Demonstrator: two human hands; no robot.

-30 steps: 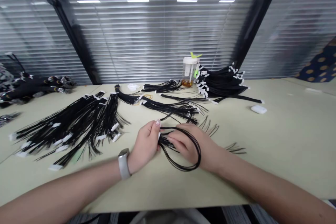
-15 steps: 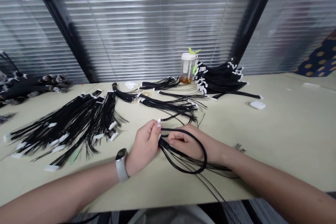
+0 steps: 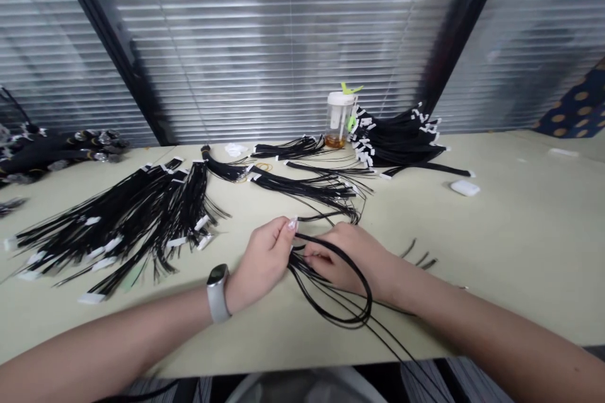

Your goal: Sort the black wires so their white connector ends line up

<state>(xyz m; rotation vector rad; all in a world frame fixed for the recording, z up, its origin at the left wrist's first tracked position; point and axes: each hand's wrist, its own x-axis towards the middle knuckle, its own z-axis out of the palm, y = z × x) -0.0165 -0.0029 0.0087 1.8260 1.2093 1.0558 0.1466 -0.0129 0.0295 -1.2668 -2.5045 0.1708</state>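
Note:
Near the front middle of the table, my left hand (image 3: pixel 265 256) is closed, thumb on top, around the connector end of a black cable bundle (image 3: pixel 347 316). A bit of white connector (image 3: pixel 293 224) shows at the thumb tip. From this grip the thin black wires bend into a loop to the right, and a few strands hang over the table edge. Inside the loop, my right hand (image 3: pixel 347 258) has its fingers curled and pinched on wires close to the left fingers. Its fingertips are partly hidden by the strands. A grey band with a dark face sits on my left wrist.
Black wire bundles with white connectors (image 3: pixel 142 220) spread over the left side. More bundles (image 3: pixel 302 189) lie beyond my hands. A lidded cup (image 3: pixel 336 119) stands at the back beside a large cable pile (image 3: pixel 401 138). A small white case (image 3: pixel 465 187) lies to the right.
The wires' loop has shifted slightly and its lower part hangs a little lower. Wire ends beyond my right forearm have moved. Both hands keep nearly the same place and grip.

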